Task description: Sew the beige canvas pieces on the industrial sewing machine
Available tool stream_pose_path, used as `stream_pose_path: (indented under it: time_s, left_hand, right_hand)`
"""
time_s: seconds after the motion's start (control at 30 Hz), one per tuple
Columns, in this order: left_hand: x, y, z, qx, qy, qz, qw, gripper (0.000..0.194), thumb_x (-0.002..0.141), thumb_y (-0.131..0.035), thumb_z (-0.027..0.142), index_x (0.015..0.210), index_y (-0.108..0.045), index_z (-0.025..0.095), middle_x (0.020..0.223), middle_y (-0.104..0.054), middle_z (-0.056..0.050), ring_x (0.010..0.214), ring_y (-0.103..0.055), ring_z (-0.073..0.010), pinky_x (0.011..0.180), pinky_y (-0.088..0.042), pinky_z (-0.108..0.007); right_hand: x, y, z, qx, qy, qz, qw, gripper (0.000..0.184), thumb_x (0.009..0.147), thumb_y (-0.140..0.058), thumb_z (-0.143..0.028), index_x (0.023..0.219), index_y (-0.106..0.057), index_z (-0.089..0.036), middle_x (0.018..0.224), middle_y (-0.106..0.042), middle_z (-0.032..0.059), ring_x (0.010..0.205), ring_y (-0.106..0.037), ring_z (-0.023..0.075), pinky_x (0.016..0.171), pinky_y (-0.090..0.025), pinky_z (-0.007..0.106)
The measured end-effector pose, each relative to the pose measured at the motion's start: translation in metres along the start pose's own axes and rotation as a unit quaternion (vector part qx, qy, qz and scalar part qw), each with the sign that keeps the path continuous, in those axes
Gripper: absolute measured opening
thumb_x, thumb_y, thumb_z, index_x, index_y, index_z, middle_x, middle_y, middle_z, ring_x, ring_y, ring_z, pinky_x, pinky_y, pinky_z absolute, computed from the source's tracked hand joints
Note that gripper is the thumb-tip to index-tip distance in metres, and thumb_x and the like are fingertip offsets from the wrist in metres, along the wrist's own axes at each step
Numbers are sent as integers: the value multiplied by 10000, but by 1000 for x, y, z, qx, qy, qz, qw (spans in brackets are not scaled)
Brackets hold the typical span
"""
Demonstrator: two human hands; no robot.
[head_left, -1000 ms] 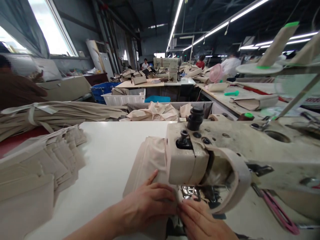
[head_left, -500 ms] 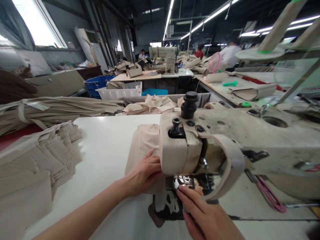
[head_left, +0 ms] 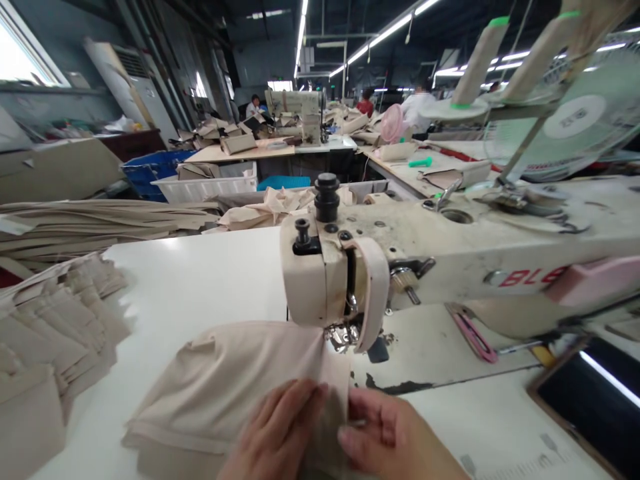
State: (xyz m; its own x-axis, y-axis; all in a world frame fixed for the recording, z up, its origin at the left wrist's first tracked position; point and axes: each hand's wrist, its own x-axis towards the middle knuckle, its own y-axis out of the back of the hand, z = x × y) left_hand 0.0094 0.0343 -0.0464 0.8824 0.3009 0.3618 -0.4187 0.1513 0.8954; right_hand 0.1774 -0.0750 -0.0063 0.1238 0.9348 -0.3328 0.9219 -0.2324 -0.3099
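A beige fabric piece (head_left: 215,380) with a stitched hem spreads over the white table, its far corner reaching the presser foot (head_left: 343,337) of the sewing machine (head_left: 310,280). My left hand (head_left: 283,427) lies on top of the fabric near its right side, fingers side by side and slightly blurred; its thumb is hidden. To its right, my right hand (head_left: 390,433) has thumb and fingers curled around the fabric's right edge. A small shiny spot shows between those fingers, too small to name. A pale curved guard strip (head_left: 375,293) hangs before the needle area.
Stacked beige pieces (head_left: 75,327) lie at the left. Pink-handled snips (head_left: 475,337) rest right of the needle area, with a dark-screened phone (head_left: 595,400) nearer me. Behind the table is a bin of crumpled cloth (head_left: 270,207). Thread cones (head_left: 480,63) and a fan (head_left: 570,120) stand at right.
The fabric has come from beside the machine head toward me and spread out at front left. Both hands have drawn back from the presser foot. The view has swung right.
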Motion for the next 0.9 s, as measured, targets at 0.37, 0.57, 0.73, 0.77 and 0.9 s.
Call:
stream_pose_path:
  time_s: [0.37,0.57,0.73,0.77,0.9]
  left_hand:
    - [82,37,-4,-289,115,-118,943,222,913,-412,160,1039,-590,201,922,-657,-41,828,-622,-161,766,-487,-248]
    - [102,24,-15,-307,193,-144,921,88,833,-532,220,825,-597,161,732,-619,-12,655,-563,-146,603,-425,-215]
    - [100,20,-11,-268,251,-91,926,108,756,-528,121,656,-533,160,627,-577,0,608,-521,-134,579,-384,-210]
    - [101,21,-8,-261,269,-85,923,128,737,-515,97,626,-508,161,601,-567,2,582,-518,-130,556,-376,-206]
    - [109,27,0,-264,329,-105,901,152,745,-456,92,616,-474,171,466,-488,42,359,-459,-94,379,-309,-166]
  right_hand:
    - [24,-1,-15,42,-5,110,993,235,674,-727,-354,826,-673,-183,770,-725,6,716,-680,192,650,-536,273]
    - [25,0,-11,-8,-26,115,993,267,668,-688,-390,794,-633,-162,707,-701,26,670,-675,190,607,-530,265]
    - [19,3,9,-357,193,210,889,424,721,-541,-164,1140,-609,-180,1015,-679,109,865,-669,257,719,-577,372]
    - [17,5,13,-446,250,210,833,485,724,-519,-112,1198,-595,-182,1137,-647,127,996,-633,284,821,-561,420]
    - [16,13,15,-619,328,138,700,554,798,-435,-20,1340,-509,-103,1345,-549,142,1185,-534,288,986,-498,453]
